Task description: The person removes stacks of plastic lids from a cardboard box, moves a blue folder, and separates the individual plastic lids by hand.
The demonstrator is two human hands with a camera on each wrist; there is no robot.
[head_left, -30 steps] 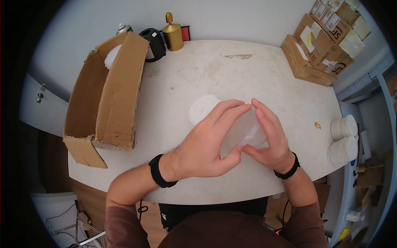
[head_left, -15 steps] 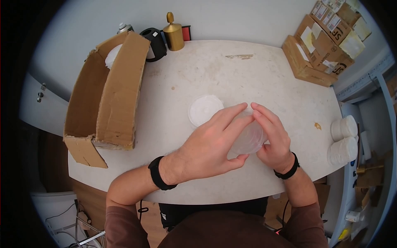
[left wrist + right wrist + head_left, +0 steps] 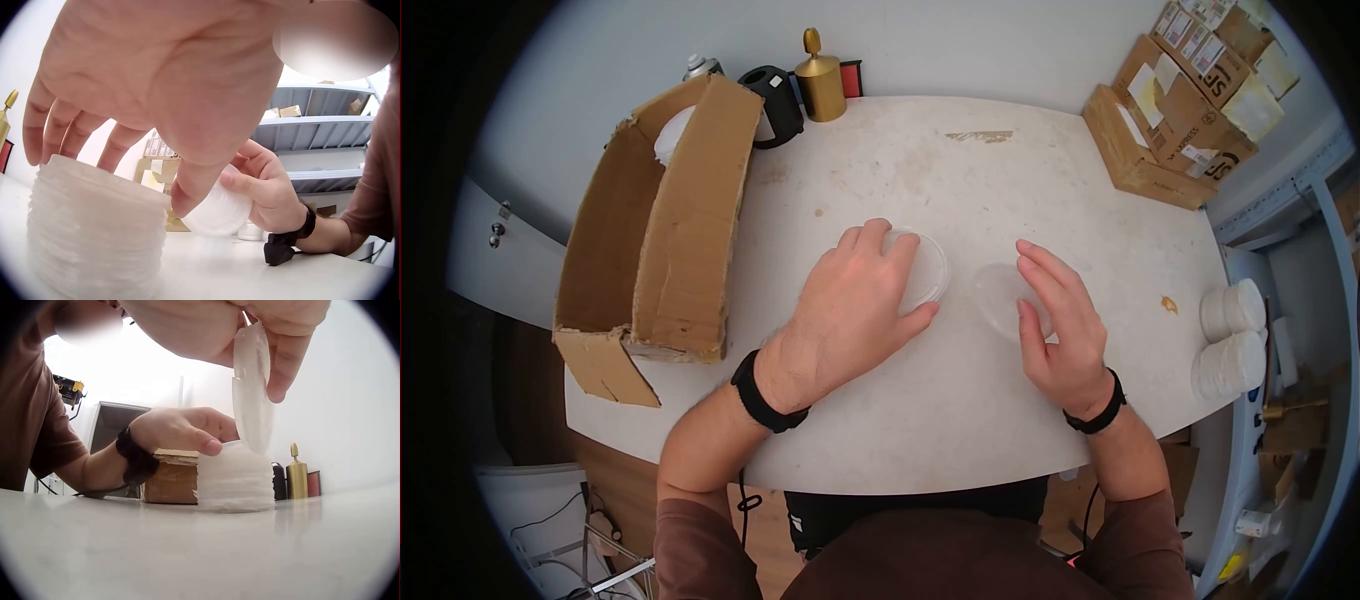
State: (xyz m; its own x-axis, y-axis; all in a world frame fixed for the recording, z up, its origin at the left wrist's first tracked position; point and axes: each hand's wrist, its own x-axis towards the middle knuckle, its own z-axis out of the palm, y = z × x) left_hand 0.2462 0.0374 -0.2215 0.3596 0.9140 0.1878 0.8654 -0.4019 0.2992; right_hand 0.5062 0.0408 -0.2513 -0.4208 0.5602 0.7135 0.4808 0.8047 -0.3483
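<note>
A tall stack of translucent white round lids (image 3: pixel 97 225) stands on the table, seen from above as a disc (image 3: pixel 926 270) in the head view. Over its top lies my left hand (image 3: pixel 840 300), its fingers spread around the upper rim. To the right, my right hand (image 3: pixel 1065 335) holds a thin clear disc (image 3: pixel 1003 300) pinched between thumb and fingers. In the right wrist view this disc (image 3: pixel 252 387) stands roughly on edge, above the table, with the stack (image 3: pixel 236 478) behind it.
An opened cardboard box (image 3: pixel 690 220) stands at the left with something white inside. Behind it are a black container (image 3: pixel 775 108) and a gold one (image 3: pixel 820 90). Cartons (image 3: pixel 1170 110) are piled at the back right; two white stacks (image 3: pixel 1230 363) stand at the right edge.
My left hand has left the clear disc and moved left onto the stack. My right hand keeps the disc, which was between both hands earlier.
</note>
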